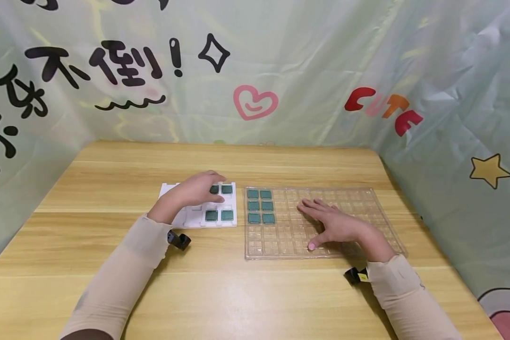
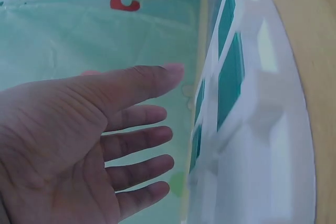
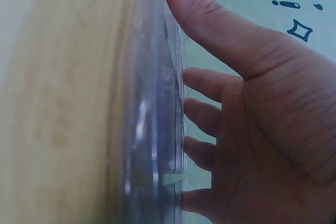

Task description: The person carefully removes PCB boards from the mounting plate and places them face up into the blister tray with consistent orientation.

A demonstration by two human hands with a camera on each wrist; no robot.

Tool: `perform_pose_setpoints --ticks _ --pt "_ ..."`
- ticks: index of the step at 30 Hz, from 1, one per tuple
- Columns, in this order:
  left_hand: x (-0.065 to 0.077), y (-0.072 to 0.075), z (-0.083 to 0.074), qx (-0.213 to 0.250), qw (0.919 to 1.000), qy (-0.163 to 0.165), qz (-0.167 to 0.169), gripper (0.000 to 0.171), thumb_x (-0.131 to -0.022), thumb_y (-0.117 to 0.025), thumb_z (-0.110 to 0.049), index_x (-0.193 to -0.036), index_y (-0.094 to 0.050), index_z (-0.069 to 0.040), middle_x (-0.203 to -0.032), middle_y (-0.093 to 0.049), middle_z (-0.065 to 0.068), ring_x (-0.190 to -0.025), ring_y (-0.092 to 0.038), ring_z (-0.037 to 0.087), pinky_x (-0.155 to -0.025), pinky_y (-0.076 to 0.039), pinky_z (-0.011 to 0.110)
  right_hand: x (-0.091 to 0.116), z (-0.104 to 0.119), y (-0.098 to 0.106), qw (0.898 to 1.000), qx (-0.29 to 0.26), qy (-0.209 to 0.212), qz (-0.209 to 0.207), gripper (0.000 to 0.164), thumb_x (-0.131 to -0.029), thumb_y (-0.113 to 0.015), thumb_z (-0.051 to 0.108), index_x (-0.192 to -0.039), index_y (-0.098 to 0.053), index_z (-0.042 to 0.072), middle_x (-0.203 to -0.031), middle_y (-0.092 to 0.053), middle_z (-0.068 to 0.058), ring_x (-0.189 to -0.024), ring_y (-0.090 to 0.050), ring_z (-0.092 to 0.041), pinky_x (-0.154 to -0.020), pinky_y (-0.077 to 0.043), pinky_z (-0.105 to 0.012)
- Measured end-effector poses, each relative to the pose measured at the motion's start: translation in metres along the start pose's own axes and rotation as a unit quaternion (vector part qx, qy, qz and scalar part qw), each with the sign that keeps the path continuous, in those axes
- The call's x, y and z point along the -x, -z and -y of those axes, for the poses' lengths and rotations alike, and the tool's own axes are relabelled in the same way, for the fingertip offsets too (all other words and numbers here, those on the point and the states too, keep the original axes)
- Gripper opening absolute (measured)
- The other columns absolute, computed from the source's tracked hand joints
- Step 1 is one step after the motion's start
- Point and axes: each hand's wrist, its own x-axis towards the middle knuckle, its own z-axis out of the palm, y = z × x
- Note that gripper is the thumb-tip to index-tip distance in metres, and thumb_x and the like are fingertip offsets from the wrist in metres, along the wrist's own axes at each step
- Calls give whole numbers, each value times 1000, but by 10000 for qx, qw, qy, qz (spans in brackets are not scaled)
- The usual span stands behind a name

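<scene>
My left hand (image 1: 194,190) is over the white tray (image 1: 189,219), its fingers apart and holding nothing. Several green square chips (image 1: 211,216) lie in that tray's right-hand pockets; the hand covers part of its upper side. In the left wrist view the thumb and fingers stand apart from the chips (image 2: 231,85). To the right is a clear plastic tray (image 1: 280,248) divided into many pockets. Two columns of green chips (image 1: 253,206) fill its upper left part. My right hand (image 1: 335,224) is spread over its middle, fingertips at the tray surface in the right wrist view.
Both trays lie side by side on a wooden table (image 1: 246,297), a narrow gap between them. A printed curtain (image 1: 306,61) hangs behind the table and along its sides. Each wrist carries a small black camera (image 1: 179,240).
</scene>
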Motion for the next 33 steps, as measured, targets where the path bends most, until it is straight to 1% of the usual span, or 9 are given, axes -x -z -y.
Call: perform_pose_setpoints --ticks 4,10,14,17,22,30,33 --pt "0 1 6 -38 9999 146 38 58 -92 -70 -25 -142 -50 -3 -145 -45 18 -133 -42 36 -107 -35 51 -1 0 0 10000 -5 6 13 113 -70 -78 61 -157 -22 16 -163 -8 -10 -147 0 -39 -108 -4 -71" --pt "-1 0 11 -89 9997 229 79 48 -95 -63 -19 -139 -53 -2 -142 -48 19 -132 -43 36 -107 -36 50 0 0 0 10000 -6 13 19 113 -70 -78 60 -157 -22 15 -163 -8 -11 -147 0 -40 -107 -4 -72" --pt "-2 -1 13 -56 9995 300 72 47 -96 -63 -19 -139 -53 -2 -143 -47 19 -133 -41 37 -108 -34 51 0 0 0 10000 2 5 16 113 -70 -78 60 -157 -22 16 -163 -8 -11 -147 0 -39 -108 -4 -71" --pt "-3 -2 15 -144 9994 305 53 46 -96 -63 -19 -137 -54 -1 -141 -49 20 -133 -41 38 -108 -34 51 0 0 0 10000 6 49 -8 113 -70 -78 60 -157 -22 15 -163 -9 -12 -146 0 -41 -107 -4 -73" --pt "-6 -3 18 -307 9991 286 8 45 -95 -65 -20 -134 -57 0 -137 -53 20 -129 -45 37 -107 -36 50 1 0 0 10000 1 67 -25 113 -70 -78 60 -157 -22 14 -162 -9 -13 -146 0 -41 -106 -4 -73" --pt "-7 -4 19 -285 9986 435 -50 45 -94 -67 -21 -133 -59 -2 -135 -54 19 -126 -48 36 -106 -37 49 0 0 0 10000 -5 66 -16 112 -71 -77 60 -157 -23 13 -162 -9 -14 -146 0 -43 -106 -3 -73" --pt "-7 -5 20 -268 9987 418 -105 44 -93 -68 -21 -131 -60 -1 -131 -56 18 -123 -50 35 -105 -38 49 1 1 1 10000 -9 48 -9 112 -70 -77 60 -157 -23 14 -162 -9 -13 -146 0 -42 -106 -4 -73"
